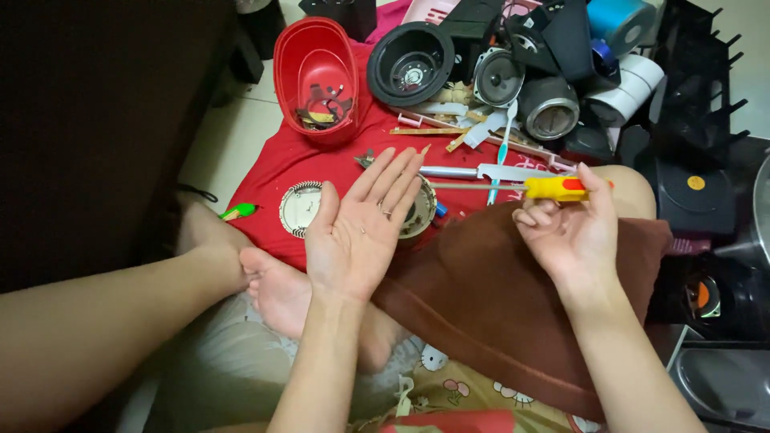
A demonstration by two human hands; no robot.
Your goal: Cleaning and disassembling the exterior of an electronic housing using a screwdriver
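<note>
My left hand (pixel 358 228) is held palm up with its fingers spread and nothing in it, hovering over a round silver disc (pixel 301 207) and a second round metal part (pixel 420 215) on a red cloth (pixel 277 164). There is a ring on one finger. My right hand (pixel 571 231) grips the yellow and orange handle of a screwdriver (pixel 555 188). Its thin shaft points left toward the fingertips of my left hand. A brown cloth (pixel 489 301) covers my right knee under that hand.
A red oval tub (pixel 316 74) with small scraps stands at the back. Black speaker cones (pixel 411 62), silver speaker parts (pixel 549 108), a knife (pixel 481 171), a toothbrush and strips lie behind. A small green object (pixel 239 211) lies left. Black appliances stand at the right. My bare foot (pixel 277 289) rests below.
</note>
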